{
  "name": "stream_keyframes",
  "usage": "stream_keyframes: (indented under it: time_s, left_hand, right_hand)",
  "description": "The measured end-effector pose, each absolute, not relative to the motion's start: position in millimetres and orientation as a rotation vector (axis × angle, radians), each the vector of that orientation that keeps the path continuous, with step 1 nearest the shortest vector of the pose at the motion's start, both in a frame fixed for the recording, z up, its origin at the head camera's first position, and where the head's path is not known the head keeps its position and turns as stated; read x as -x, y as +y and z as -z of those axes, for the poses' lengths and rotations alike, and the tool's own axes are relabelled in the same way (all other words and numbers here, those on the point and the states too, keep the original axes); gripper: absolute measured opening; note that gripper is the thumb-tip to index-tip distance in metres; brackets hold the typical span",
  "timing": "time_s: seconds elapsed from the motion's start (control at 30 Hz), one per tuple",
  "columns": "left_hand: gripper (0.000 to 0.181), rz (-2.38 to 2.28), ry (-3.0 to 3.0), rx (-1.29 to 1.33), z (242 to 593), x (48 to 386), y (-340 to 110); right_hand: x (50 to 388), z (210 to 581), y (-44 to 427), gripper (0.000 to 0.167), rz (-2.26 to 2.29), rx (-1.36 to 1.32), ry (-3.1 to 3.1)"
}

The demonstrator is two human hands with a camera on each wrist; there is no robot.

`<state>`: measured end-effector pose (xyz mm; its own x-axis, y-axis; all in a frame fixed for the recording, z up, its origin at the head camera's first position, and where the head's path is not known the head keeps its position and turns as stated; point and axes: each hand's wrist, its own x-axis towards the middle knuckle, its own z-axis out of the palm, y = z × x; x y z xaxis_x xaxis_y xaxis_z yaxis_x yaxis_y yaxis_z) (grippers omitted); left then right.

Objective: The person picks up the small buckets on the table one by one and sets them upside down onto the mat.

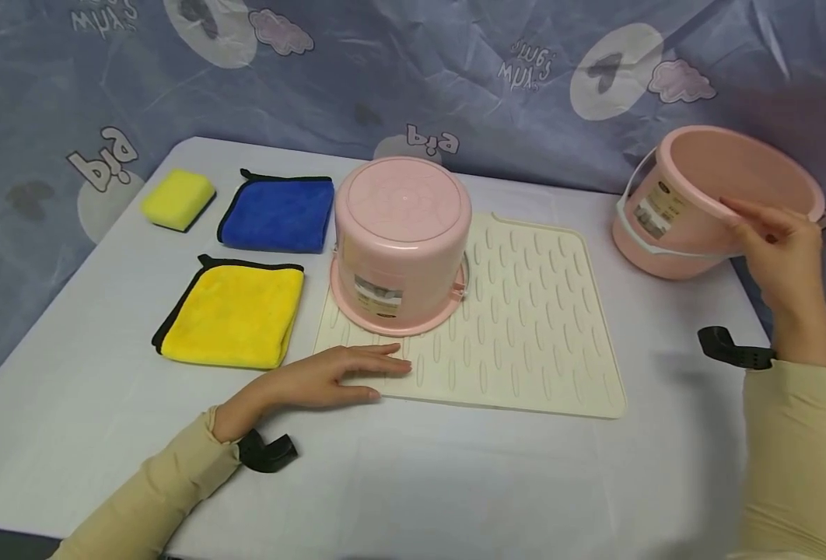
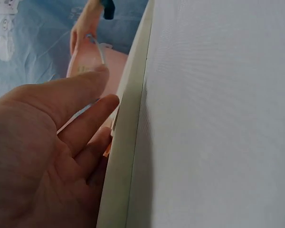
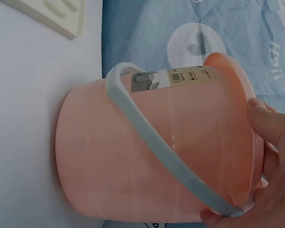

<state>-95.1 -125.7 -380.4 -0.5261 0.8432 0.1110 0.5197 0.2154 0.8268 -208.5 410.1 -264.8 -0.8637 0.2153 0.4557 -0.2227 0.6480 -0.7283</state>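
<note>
1. Your right grip (image 1: 785,253) pinches the upright pink bucket (image 1: 707,224) by its rim, at the rear right of the desk (image 1: 455,482).
2. Your left grip (image 1: 325,377) is straight-fingered, over the cream mat (image 1: 525,311) near its front edge.
3. Inverted pink bucket (image 1: 402,241) on mat.

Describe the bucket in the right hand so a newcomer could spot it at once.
On the white table, look past the cream mat to the far right corner. There, the right hand holds the rim of a pink bucket. Its open mouth faces upward, whereas the other bucket, also pink, sits upside down on the mat.
</note>
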Motion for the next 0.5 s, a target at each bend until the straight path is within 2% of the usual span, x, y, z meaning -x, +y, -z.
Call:
stream_keyframes:
  time_s: [0.5]
  left_hand:
    - [0.047, -1.146, 2.134, -1.296, 380.1, 92.8, -125.1]
  right_hand:
    - [213.6, 267.5, 407.5, 0.022, -1.243, -0.021, -2.196]
